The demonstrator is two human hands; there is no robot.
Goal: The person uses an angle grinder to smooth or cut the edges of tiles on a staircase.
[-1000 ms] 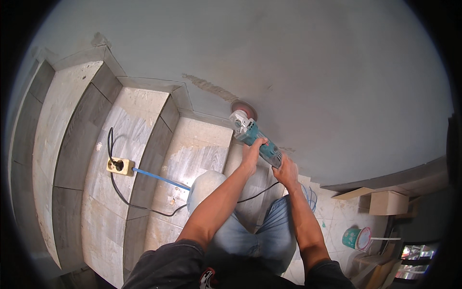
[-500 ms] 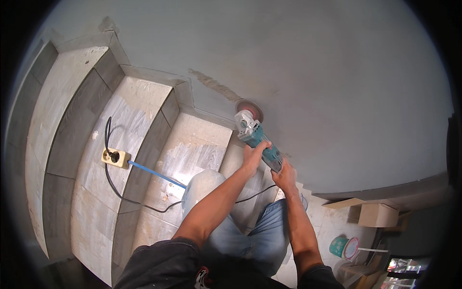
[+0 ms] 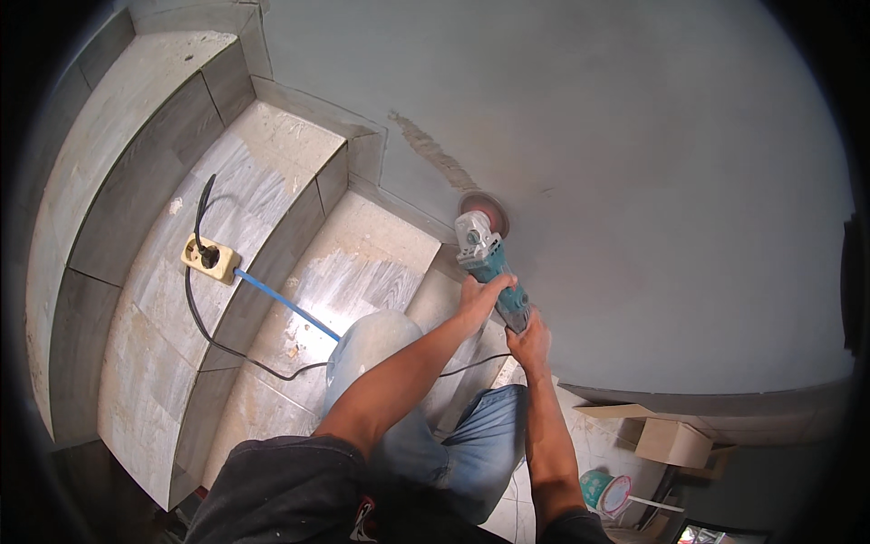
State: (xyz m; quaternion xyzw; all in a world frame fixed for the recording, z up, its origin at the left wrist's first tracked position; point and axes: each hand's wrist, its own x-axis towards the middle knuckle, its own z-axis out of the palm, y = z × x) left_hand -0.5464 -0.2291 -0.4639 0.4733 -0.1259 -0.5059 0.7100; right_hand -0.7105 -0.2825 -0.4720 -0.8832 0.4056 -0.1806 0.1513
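Note:
Both my hands grip a teal angle grinder (image 3: 490, 261) with a silver gear head. My left hand (image 3: 483, 302) wraps round the body behind the head. Farther back, my right hand (image 3: 530, 343) is closed round the rear end, where a black cord leads off. The reddish-brown disc (image 3: 485, 214) is against or very close to the grey wall (image 3: 652, 181); exact contact is hard to tell. Just beyond the disc, a rough tan scraped strip (image 3: 433, 154) runs up and left along the wall.
Tiled stairs (image 3: 154, 263) rise on the left. A cream power socket block (image 3: 210, 258) with a black plug and a blue cable (image 3: 288, 304) lies on one step. At lower right are a cardboard box (image 3: 673, 443) and a teal bucket (image 3: 605, 492).
My view has turned slightly, so stairs and wall appear shifted. The grinder stays in both hands, its disc still at the lower end of the scraped strip.

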